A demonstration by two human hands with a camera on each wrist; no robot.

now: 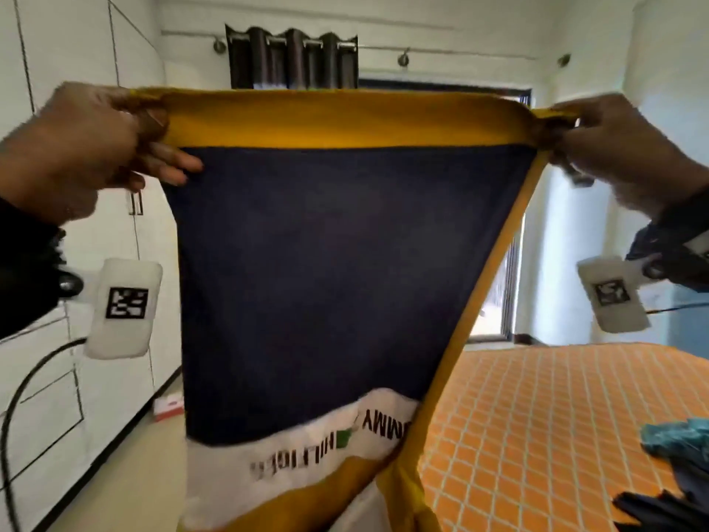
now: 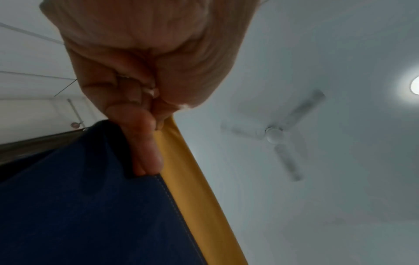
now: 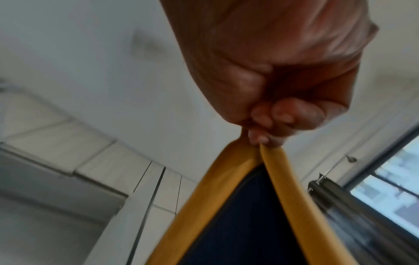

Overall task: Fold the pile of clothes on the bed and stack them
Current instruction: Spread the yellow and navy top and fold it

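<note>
A navy, yellow and white shirt (image 1: 307, 270) hangs stretched in the air in front of me, upside down, with black lettering on its white band low down. My left hand (image 1: 115, 140) pinches its yellow hem at the top left corner, and the left wrist view shows the same pinch (image 2: 154, 114) on the shirt (image 2: 90, 215). My right hand (image 1: 598, 144) pinches the top right corner, and its curled fingers (image 3: 272, 122) hold the bunched yellow edge of the shirt (image 3: 244, 224). A few more clothes (image 1: 679, 466), teal and dark, lie on the bed at the right edge.
The bed (image 1: 556, 416) with an orange checked cover fills the lower right. White wardrobes (image 1: 76, 51) line the left wall. A dark curtain (image 1: 291, 59) and a window stand behind the shirt. A red and white box (image 1: 169, 407) sits on the floor at left.
</note>
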